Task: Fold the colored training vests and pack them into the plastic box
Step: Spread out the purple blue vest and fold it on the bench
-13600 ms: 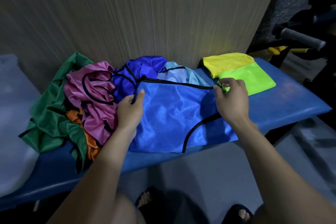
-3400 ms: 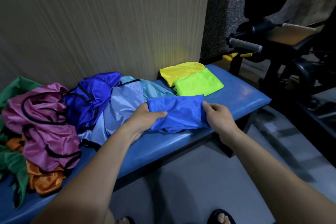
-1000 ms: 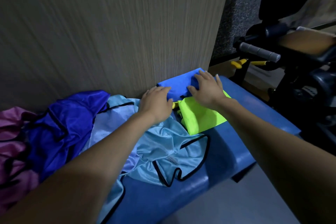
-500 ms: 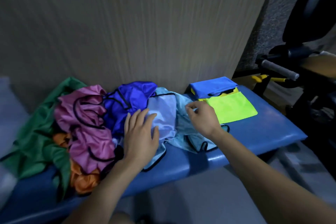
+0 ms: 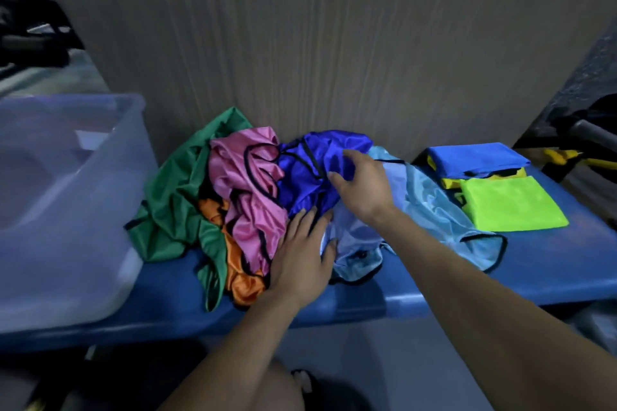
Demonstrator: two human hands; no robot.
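Observation:
A heap of loose vests lies on the blue bench [image 5: 384,297]: green [image 5: 173,203], pink [image 5: 247,183], orange [image 5: 243,280], dark blue [image 5: 307,170] and light blue [image 5: 434,210]. My right hand [image 5: 362,183] reaches onto the dark blue vest, fingers curling into its cloth. Flat on the pile's front edge, over the pink and pale blue cloth, rests my left hand [image 5: 303,260]. Folded vests lie at the right: blue [image 5: 477,158] on yellow [image 5: 450,182], and lime green [image 5: 510,203] in front. The clear plastic box [image 5: 66,210] stands at the left end.
A wood-grain wall [image 5: 334,43] rises right behind the bench. Dark gym equipment with a padded bar [image 5: 594,133] and yellow parts [image 5: 561,155] stands at the far right. The grey floor and my sandalled foot [image 5: 303,384] are below the bench.
My right hand has moved left from the light blue vest onto the dark blue one. The view has swung left, bringing the plastic box into sight.

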